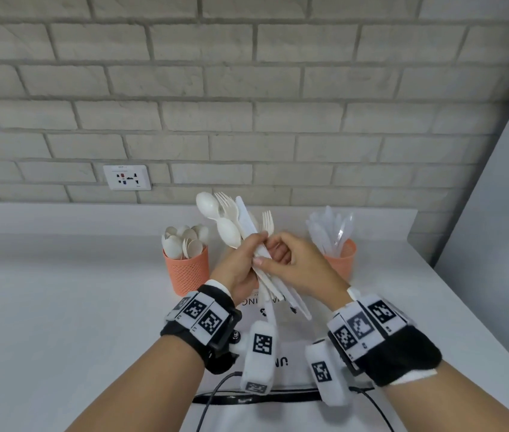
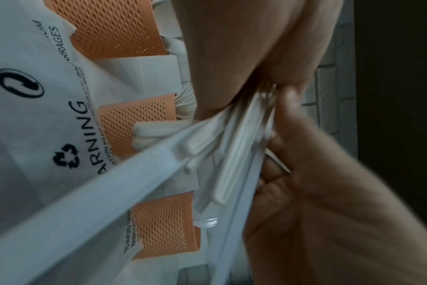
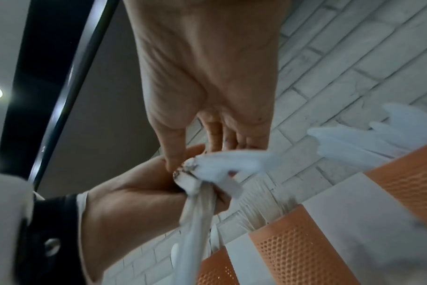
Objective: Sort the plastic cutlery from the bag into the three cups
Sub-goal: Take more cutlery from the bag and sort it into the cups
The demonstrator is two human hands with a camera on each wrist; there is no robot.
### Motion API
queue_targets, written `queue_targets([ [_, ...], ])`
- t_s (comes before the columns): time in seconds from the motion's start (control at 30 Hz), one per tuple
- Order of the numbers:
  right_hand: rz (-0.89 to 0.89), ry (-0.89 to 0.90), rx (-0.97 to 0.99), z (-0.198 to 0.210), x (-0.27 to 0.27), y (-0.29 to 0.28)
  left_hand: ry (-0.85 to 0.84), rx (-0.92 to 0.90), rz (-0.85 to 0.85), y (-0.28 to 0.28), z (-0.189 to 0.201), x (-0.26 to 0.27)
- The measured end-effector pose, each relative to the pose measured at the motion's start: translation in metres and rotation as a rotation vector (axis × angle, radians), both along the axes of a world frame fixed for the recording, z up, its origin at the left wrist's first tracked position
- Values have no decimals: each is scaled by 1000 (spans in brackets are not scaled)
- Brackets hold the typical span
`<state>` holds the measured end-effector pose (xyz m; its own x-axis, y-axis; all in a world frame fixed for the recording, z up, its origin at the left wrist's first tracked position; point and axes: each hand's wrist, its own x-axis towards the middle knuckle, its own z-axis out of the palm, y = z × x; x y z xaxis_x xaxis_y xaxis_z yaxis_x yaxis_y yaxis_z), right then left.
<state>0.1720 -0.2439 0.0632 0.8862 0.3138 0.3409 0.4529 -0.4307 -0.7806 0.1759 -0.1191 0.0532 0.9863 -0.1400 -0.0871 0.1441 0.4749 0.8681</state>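
Left grip [image 1: 240, 266] on white cutlery [image 1: 237, 219] (fanned)

Bare forearms — black wristbands [image 1: 203, 325] bearing white blocks with black-and-white square markers, thin black cables.

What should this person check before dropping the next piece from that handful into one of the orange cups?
1. Bundle of cutlery secure in the left hand: ok.
2. Right hand has singled out one piece: cannot tell; its fingers are on the handles, blurred.
3. Kinds told apart: ok; spoons, forks and a knife fan out above the hands.
4. Spoon cup upright, with room: ok.
5. Clear-cutlery cup upright: ok.
6. Middle cup reachable: cannot tell; hidden behind the hands in the head view.
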Motion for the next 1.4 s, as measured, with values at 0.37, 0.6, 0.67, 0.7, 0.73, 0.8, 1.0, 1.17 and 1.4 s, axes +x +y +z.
queue_targets([
  [0.37,126,281,260,-1,-1,2,-103,-19,1,1,0,3],
  [0.6,47,373,278,-5,0,9,-31,-32,3,8,0,4],
  [0.67,50,349,292,-4,0,7,-25,-46,16,9,0,5],
  [0.7,61,327,296,-2,1,6,-24,-52,8,9,0,5],
  [0.73,67,301,295,0,0,6,-29,-53,-8,10,-1,5],
  [0.8,34,224,292,3,-1,6,-48,-47,-55,9,-1,5],
  [1.0,-112,26,251,4,2,12,-101,73,-125,0,0,3],
  [1.17,-132,56,230,7,5,11,-101,137,-115,-7,-4,-1],
  [1.4,-141,179,155,9,9,13,-72,109,-71,-14,-6,4],
])
